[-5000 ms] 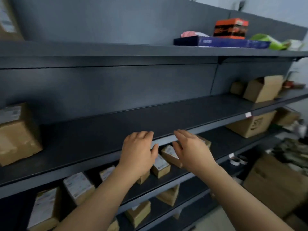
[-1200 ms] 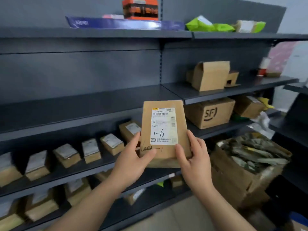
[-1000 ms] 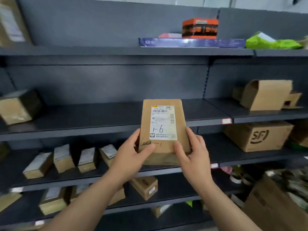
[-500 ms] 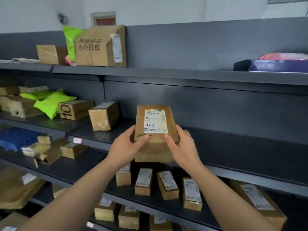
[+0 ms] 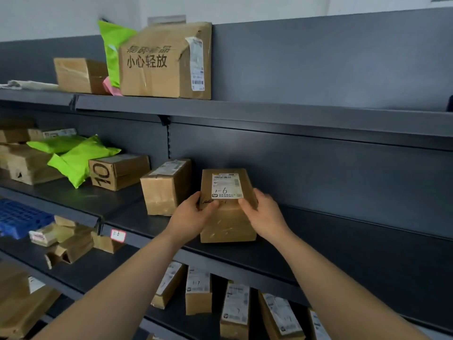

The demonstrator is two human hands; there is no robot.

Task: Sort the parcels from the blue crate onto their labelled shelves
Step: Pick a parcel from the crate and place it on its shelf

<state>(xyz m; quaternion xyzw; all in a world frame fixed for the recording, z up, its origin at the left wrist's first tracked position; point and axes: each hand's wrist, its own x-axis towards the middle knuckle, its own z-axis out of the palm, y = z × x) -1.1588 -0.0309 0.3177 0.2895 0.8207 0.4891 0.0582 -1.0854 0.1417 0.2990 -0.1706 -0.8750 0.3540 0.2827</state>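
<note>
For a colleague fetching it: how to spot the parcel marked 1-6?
On the dark grey metal shelving, find the shelf with the white 1-6 tag. The brown cardboard parcel stands there, gripped by left hand and right hand; only its label bears handwritten 1-6.

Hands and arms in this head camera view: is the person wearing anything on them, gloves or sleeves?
Nothing shows. The left hand and right hand are bare: no gloves or rings. The left forearm and right forearm are bare too, with no watch, wristband or sleeve down to the picture's edge.
</note>
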